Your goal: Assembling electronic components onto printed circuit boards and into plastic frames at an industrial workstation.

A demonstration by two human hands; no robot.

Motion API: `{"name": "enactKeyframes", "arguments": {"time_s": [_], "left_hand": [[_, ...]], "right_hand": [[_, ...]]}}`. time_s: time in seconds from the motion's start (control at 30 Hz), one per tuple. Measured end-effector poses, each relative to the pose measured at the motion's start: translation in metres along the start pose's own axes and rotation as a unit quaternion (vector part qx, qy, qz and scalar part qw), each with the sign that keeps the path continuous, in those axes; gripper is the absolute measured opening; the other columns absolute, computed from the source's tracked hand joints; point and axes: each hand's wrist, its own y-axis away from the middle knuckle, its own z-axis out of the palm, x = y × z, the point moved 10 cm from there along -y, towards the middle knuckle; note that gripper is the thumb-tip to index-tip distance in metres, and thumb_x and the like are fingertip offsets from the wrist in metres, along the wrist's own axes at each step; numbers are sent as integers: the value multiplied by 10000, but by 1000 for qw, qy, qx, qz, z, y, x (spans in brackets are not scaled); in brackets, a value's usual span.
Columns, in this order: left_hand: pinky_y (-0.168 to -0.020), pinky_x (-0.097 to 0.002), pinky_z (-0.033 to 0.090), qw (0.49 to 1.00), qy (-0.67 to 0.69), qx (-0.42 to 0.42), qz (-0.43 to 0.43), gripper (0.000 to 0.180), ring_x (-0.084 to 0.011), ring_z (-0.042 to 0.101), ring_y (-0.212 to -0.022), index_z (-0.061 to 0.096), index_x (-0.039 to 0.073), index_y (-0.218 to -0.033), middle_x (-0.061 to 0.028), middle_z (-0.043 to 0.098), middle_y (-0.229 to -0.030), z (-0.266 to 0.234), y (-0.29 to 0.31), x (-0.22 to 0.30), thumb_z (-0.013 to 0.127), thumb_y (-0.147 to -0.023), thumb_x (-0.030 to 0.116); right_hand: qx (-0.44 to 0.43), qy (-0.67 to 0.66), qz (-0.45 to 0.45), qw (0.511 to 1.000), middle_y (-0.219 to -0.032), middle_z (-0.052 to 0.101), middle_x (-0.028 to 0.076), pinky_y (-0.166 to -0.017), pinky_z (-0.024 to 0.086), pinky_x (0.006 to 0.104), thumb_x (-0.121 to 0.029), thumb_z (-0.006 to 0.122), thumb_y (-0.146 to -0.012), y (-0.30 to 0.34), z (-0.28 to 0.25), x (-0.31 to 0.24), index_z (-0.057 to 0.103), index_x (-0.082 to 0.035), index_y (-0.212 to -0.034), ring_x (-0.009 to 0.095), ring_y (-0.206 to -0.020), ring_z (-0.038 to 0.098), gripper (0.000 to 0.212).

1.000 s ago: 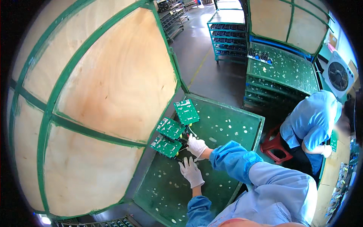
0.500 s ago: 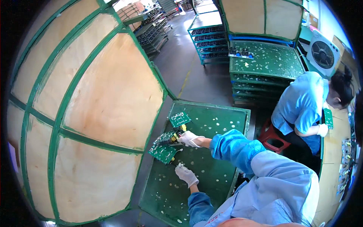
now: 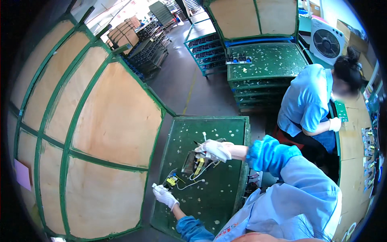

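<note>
Left hand clamped on circuit board with yellow parts, near left edge of bench. Right hand clamped on second board, towards far edge. White cable trails between; if snagged during lifting, its connector may suffer strain.

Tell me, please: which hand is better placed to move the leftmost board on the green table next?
Probably the left hand: its fingers are at the leftmost board. The right hand is farther away, at the other board.
</note>
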Motion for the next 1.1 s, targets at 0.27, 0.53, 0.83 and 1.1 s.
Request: {"name": "enactKeyframes", "arguments": {"time_s": [0.27, 0.53, 0.83, 1.1], "left_hand": [[-476, -200, 301, 989, 89, -109, 35, 298, -39, 362, -562, 584, 59, -963, 26, 457, -723, 21, 82, 94, 478, -1020, 331], [-365, -187, 262, 924, 89, -371, 40, 330, -15, 358, -439, 535, 115, -844, 58, 433, -607, 100, 265, 197, 458, -1030, 376], [-401, -181, 296, 728, 42, -680, 75, 301, -21, 416, -464, 571, 49, -844, 21, 528, -631, 236, 520, 229, 465, -1030, 261], [-429, -281, 356, 381, 44, -894, 231, 293, -102, 471, -447, 559, 13, -781, -39, 559, -589, 276, 745, 270, 461, -995, 187]], "right_hand": [[100, -117, 74, 985, -665, 471, -93, -456, 266, 209, -427, 620, -948, 212, -40, -29, 660, -103, -917, 21, -541, 396, 329], [263, -136, 22, 955, -901, 616, -26, -574, 356, 177, -343, 650, -932, 447, -89, 9, 590, -56, -967, 21, -686, 500, 295], [601, -108, 97, 786, -624, 460, -53, -474, 296, 241, -444, 643, -914, 695, -105, 86, 567, -110, -753, 43, -532, 396, 378], [808, -105, -17, 580, -653, 495, -29, -486, 320, 234, -444, 544, -938, 818, -35, 91, 611, -37, -850, 63, -531, 421, 422]]}}
